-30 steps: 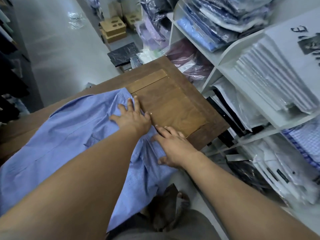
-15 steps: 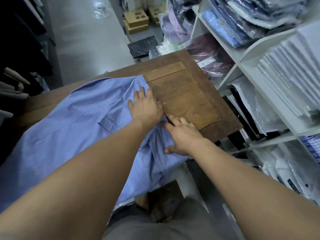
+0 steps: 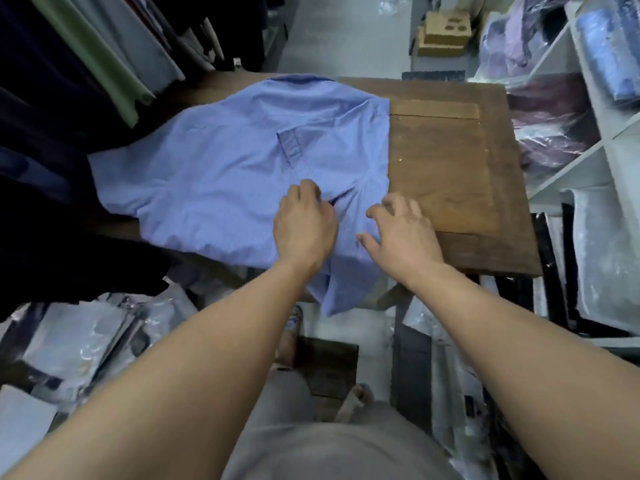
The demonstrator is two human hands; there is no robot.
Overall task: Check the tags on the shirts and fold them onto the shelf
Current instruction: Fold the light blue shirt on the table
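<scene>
Stockroom crowded with clothing, head view from above. At centre stands a wooden table (image 3: 450, 161), the right half of its brown top bare. The blue shirt (image 3: 225, 168) lies across the left half, front upward. Its collar is at the far edge, its chest pocket (image 3: 291, 145) is near the middle, and its hem hangs over the near edge toward me. The shirt's right edge runs straight along the table's inset panel.

My left hand (image 3: 304, 226) sits on the lower part of the shirt with the knuckles raised. Its fingers are curled down into the cloth beside a dark slit where the front opens, and it grips a fold there. My right hand (image 3: 401, 237) lies just beside it at the shirt's right edge, partly on cloth and partly over bare wood. Its fingers are bent and spread like a claw. Thumb and forefinger touch the fabric with a gap between them, and no cloth is gathered in it. The two hands are close but apart.

On the right, a white shelf unit (image 3: 568, 164) holds bagged shirts (image 3: 550, 133), dark red ones low and blue ones higher. Hanging clothes (image 3: 104, 57) fill the left side. Plastic-wrapped packets (image 3: 79, 344) lie heaped on the floor at my left. Cardboard boxes (image 3: 446, 29) stand beyond the table.
</scene>
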